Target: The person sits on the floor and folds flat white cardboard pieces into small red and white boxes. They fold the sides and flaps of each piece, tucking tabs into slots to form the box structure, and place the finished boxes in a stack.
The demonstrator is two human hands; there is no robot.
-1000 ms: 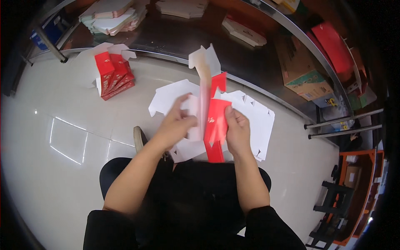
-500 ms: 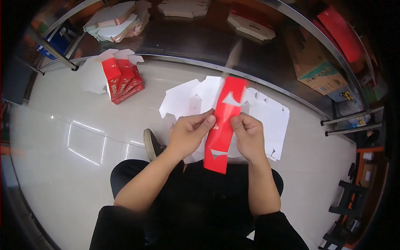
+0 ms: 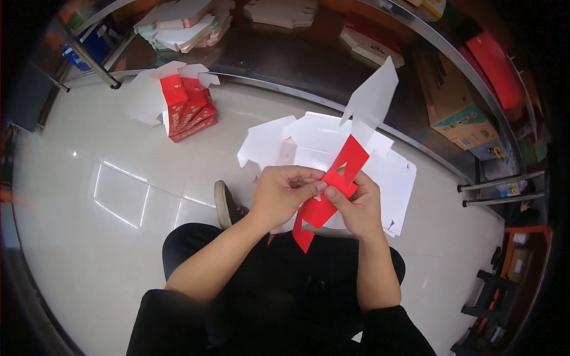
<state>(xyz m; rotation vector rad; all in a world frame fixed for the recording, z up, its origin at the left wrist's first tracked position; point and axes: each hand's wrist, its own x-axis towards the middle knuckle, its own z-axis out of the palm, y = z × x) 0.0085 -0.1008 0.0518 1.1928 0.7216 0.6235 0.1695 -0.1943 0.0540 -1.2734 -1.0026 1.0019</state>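
Note:
Between my two hands is a red carton (image 3: 320,209), partly folded, with cut-out slots and a white flap standing up at its far end. My left hand (image 3: 285,193) grips its left side between thumb and fingers. On the other side my right hand (image 3: 357,204) pinches it, the thumb pressed on the red face; its fingers are partly hidden behind the card. Beneath the hands, flat white card blanks (image 3: 389,184) with cut edges and slots lie on the floor.
Several red folded cartons (image 3: 190,110) with white flaps rest on the floor at the far left. A metal shelf (image 3: 279,56) ahead bears stacked white card sheets (image 3: 184,26). A brown cardboard box (image 3: 454,104) sits at its right. My shoe (image 3: 228,204) is left of the blanks.
The red carton has gone from a nearly flat strip to a folded shape, its ends bent and the white flap raised. Both hands have come closer together. The view has shifted slightly.

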